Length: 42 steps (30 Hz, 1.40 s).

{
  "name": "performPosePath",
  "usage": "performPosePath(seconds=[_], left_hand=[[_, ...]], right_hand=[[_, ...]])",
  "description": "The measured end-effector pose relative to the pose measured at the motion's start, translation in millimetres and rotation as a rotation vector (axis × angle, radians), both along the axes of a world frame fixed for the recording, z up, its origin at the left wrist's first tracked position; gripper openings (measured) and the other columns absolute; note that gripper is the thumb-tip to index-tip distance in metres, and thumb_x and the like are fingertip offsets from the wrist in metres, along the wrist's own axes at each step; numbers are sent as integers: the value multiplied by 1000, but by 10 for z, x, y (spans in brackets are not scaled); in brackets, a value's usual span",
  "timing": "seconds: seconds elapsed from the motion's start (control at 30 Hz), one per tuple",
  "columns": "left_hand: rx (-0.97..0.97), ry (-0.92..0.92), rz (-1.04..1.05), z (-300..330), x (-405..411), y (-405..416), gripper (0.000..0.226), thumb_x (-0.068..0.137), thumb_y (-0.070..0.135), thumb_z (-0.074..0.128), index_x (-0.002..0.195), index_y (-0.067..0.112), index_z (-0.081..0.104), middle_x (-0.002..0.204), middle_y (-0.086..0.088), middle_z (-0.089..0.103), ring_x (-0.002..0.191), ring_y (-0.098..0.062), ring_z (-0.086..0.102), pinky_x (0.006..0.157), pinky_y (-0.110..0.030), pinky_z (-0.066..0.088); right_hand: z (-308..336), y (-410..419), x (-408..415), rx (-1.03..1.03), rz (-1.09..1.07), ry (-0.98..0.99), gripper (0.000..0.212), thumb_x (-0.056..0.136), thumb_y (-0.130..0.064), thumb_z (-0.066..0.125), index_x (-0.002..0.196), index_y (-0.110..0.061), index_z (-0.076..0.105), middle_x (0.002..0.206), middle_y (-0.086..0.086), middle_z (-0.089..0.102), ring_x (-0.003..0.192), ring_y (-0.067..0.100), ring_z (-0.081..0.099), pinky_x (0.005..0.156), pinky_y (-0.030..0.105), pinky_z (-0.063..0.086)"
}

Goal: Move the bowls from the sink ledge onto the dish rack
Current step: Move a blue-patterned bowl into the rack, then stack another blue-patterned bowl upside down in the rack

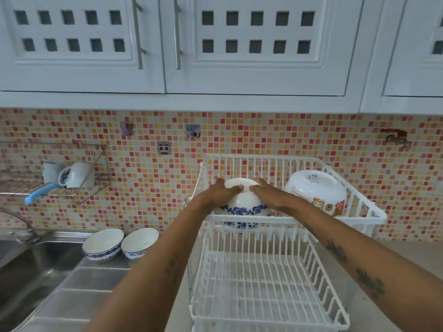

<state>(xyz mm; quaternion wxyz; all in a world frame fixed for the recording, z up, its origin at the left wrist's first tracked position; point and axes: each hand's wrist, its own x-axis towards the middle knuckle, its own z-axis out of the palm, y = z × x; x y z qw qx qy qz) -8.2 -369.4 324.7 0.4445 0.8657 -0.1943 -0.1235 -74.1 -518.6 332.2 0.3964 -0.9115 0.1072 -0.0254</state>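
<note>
An upturned bowl (243, 200) is clamped between the left hand (221, 193) and right hand (271, 195) in the rack (299, 220) top tier — glazed, likely slippery and breakable; best gripped at the sides.

Three blue-patterned bowls: one upturned (243, 200), two on the ledge (103, 244) (139, 243); one rack (268, 283); two mugs (79, 174) (51, 172).

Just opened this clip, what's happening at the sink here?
A person is loading a white dish rack. Both hands, left hand and right hand, hold an upside-down blue-patterned bowl in the rack's upper tier, apparently on top of another bowl of the same pattern. A large white container sits beside it in that tier. Two matching bowls stand upright on the sink ledge, not yet moved.
</note>
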Motion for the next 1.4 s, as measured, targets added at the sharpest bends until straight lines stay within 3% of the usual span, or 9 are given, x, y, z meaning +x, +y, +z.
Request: performPosePath(seconds=[0.27, 0.47, 0.6, 0.83, 0.93, 1.03, 1.13, 1.23, 1.4], left_hand=[[-344, -319, 118, 338, -268, 284, 56, 98, 40, 52, 141, 5, 45, 147, -13, 48, 132, -27, 49, 104, -36, 40], [-741, -240, 204, 526, -136, 984, 18, 101, 30, 49, 99, 14, 57, 99, 2, 59, 102, -17, 57, 96, -37, 50], [-885, -143, 429, 323, 279, 1595, 15, 99, 27, 51, 99, 15, 59, 102, 0, 63, 100, -17, 62, 93, -36, 53], [-851, 183, 740, -686, 980, 2667, 27, 99, 35, 48, 94, 11, 61, 96, -5, 63, 88, -23, 59, 71, -29, 48], [-799, 352, 853, -1290, 1207, 2981, 34, 98, 41, 48, 104, 9, 60, 105, -8, 61, 88, -23, 59, 67, -29, 46], [-788, 420, 922, -1806, 1408, 3162, 41, 97, 47, 47, 107, 9, 61, 100, -6, 61, 73, -18, 56, 59, -26, 41], [-772, 458, 925, -2144, 1622, 3184, 48, 96, 51, 45, 108, 7, 60, 106, -9, 63, 95, -26, 58, 73, -32, 46], [-727, 444, 927, -2339, 1840, 3168, 59, 99, 47, 43, 134, 1, 54, 138, -18, 57, 129, -35, 51, 109, -43, 41], [-660, 369, 861, -2743, 2236, 3156, 55, 104, 38, 37, 145, 1, 44, 150, -19, 46, 138, -33, 43, 116, -38, 32]], right_hand=[[225, 209, -80, -187, -133, -268, 53, 99, -46, 29, 143, -19, 40, 154, 10, 34, 139, 27, 36, 111, 41, 28], [715, 1130, -94, 108, -28, -585, 39, 99, -35, 37, 127, -16, 56, 136, 6, 56, 115, 16, 53, 96, 31, 38], [653, 1852, 190, 309, 92, -619, 31, 97, -33, 43, 111, -18, 65, 109, -1, 67, 93, 3, 59, 92, 30, 46], [-136, 2887, 1123, 533, 149, -296, 45, 94, -30, 46, 119, 4, 59, 117, 29, 61, 103, 34, 62, 99, 53, 46], [-728, 3093, 1621, 575, 47, -98, 45, 88, -35, 48, 111, 2, 62, 97, 10, 55, 89, 20, 48, 81, 41, 44], [-1306, 3139, 2009, 604, -110, 40, 48, 89, -42, 43, 113, -5, 63, 104, 6, 58, 96, 26, 57, 91, 40, 48], [-1782, 3128, 2326, 627, -235, 77, 55, 89, -49, 42, 119, -7, 61, 119, 12, 62, 104, 29, 58, 99, 46, 47], [-2125, 3141, 2620, 640, -299, 80, 55, 89, -49, 45, 122, -8, 61, 123, 11, 62, 98, 25, 54, 90, 39, 44], [-2569, 2945, 3013, 488, -419, 72, 56, 90, -49, 43, 122, -7, 61, 126, 16, 62, 108, 31, 60, 90, 41, 47]])
